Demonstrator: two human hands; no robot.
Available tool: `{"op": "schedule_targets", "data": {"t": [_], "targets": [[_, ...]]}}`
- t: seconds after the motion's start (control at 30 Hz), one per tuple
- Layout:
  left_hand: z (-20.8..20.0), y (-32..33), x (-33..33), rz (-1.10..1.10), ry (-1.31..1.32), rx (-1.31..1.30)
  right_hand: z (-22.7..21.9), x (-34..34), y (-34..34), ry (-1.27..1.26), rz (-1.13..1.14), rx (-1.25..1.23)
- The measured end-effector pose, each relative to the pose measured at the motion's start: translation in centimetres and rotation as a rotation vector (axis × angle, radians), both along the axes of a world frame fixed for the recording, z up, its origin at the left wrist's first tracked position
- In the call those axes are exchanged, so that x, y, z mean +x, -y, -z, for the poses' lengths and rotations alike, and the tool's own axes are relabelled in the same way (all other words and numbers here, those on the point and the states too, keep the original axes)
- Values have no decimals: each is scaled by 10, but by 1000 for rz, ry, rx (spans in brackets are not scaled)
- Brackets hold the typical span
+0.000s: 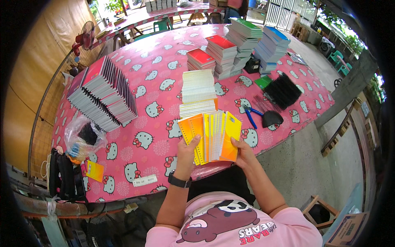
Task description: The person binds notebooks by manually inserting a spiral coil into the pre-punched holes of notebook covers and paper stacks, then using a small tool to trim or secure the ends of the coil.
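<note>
Between my two hands is a fanned bundle of punched notebook sheets [214,138] with yellow and orange covers, held over the table's near edge. My left hand [187,153] grips its left side, thumb on top of an orange cover with a row of holes. At the right edge my right hand [244,153] closes on a yellow-orange cover. White page edges show between the covers. Just beyond the bundle lies a spread stack of white punched paper [198,87]. The fingers under the bundle are hidden.
Bound notebooks [107,92] are stacked at the left. Red-topped [222,45], green-topped [243,39] and blue-topped piles [272,43] stand at the back. Black binding coils [283,92], blue-handled pliers [252,115], a plastic bag [84,138] and a black bag [66,175] lie around the pink tablecloth [154,131].
</note>
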State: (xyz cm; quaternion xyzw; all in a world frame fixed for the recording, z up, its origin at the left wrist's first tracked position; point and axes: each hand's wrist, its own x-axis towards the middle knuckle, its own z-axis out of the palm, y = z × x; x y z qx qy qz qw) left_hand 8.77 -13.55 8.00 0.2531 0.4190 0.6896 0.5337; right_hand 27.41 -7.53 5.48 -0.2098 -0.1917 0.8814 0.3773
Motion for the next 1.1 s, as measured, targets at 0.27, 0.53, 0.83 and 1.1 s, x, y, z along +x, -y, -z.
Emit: {"op": "schedule_targets", "data": {"t": [0.27,0.53,0.83,1.1], "targets": [[-34,5,-44,120,-1292,111,-20,56,-10,326,182,372],[-9,-52,-36,118,-1863,292,-95,34,-12,939,-319,1630],[-7,-64,-39,210,-1770,390,-75,-22,-4,1077,-491,1969],[22,6,-72,22,-1238,168,-2,-45,-18,1362,95,2017]]}}
